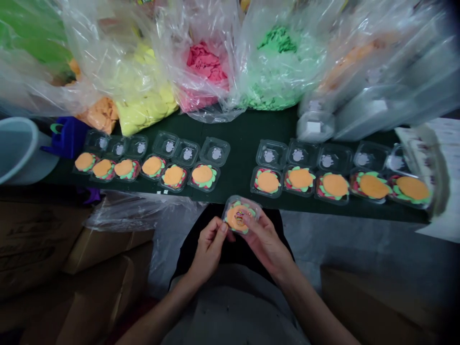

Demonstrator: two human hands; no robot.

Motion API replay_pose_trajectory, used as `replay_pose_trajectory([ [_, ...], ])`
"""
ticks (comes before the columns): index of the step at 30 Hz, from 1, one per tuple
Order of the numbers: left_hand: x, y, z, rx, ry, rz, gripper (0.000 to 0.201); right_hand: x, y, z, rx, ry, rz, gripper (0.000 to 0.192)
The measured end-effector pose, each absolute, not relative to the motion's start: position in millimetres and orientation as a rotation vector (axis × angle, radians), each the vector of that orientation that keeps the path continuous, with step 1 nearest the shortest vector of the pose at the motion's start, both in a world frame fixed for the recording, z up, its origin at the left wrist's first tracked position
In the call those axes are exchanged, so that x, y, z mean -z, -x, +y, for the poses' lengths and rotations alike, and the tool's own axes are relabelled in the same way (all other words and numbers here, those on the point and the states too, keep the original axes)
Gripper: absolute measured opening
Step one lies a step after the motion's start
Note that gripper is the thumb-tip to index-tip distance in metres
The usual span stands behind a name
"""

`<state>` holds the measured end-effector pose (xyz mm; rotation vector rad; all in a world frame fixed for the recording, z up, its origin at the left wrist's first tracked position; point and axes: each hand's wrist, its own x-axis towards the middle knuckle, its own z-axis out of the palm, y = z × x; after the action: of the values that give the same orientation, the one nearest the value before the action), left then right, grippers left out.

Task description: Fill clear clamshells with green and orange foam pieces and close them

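Observation:
Above my lap, both hands hold a closed clear plastic clamshell box (233,211). Inside it shows an orange round piece with green leafy edges, like a toy burger. A small colourful burger sticker (238,218) lies on the lid. My left hand (210,242) pinches the box's lower left corner between thumb and fingers. My right hand (269,242) grips its right side, with a digit pressed on the lid beside the sticker. On the table edge ahead, open clamshell boxes (203,175) hold similar burgers, several to the left and several to the right (268,182).
Behind the boxes stand clear bags of yellow pieces (147,105), pink pieces (206,62) and green pieces (276,93). Stacked empty clamshells (373,110) are at the right, near paper sheets (445,163). A pale bucket (25,148) and a blue container (70,136) stand left. Cardboard boxes (43,235) lie below.

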<state>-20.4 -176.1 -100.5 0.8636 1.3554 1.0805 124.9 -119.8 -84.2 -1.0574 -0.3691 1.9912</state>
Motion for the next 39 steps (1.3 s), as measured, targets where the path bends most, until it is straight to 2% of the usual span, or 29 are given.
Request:
replay_pose_trajectory([
  [3, 95, 33, -167, -1.058, -0.930, 1.324, 0.045, 85, -136, -117, -2.037, 1.077, -0.377, 0.040],
  [6, 88, 46, -152, -1.068, -0.941, 1.293, 0.040, 83, -146, -114, -2.085, 1.107, -0.410, 0.044],
  [13, 73, 53, -139, -0.795, -1.212, 1.263, 0.037, 77, -143, -114, -2.124, 1.093, -0.453, 0.044],
  [22, 96, 32, -158, -0.976, -0.992, 1.287, 0.038, 79, -142, -116, -2.117, 1.101, -0.504, 0.044],
  [25, 98, 37, -158, -0.918, -1.009, 1.269, 0.039, 82, -146, -109, -2.166, 1.103, -0.589, 0.044],
  [32, 77, 69, -137, -0.655, -1.367, 1.226, 0.038, 78, -151, -93, -2.320, 1.057, -1.007, 0.068],
  [35, 85, 69, -139, -0.725, -1.319, 1.228, 0.038, 76, -149, -91, -2.277, 1.057, -1.022, 0.073],
  [37, 99, 64, -146, -0.917, -1.133, 1.278, 0.037, 76, -147, -93, -2.178, 1.064, -0.950, 0.066],
  [39, 115, 57, -154, -1.126, -0.920, 1.315, 0.037, 77, -146, -96, -2.067, 1.058, -0.858, 0.047],
])
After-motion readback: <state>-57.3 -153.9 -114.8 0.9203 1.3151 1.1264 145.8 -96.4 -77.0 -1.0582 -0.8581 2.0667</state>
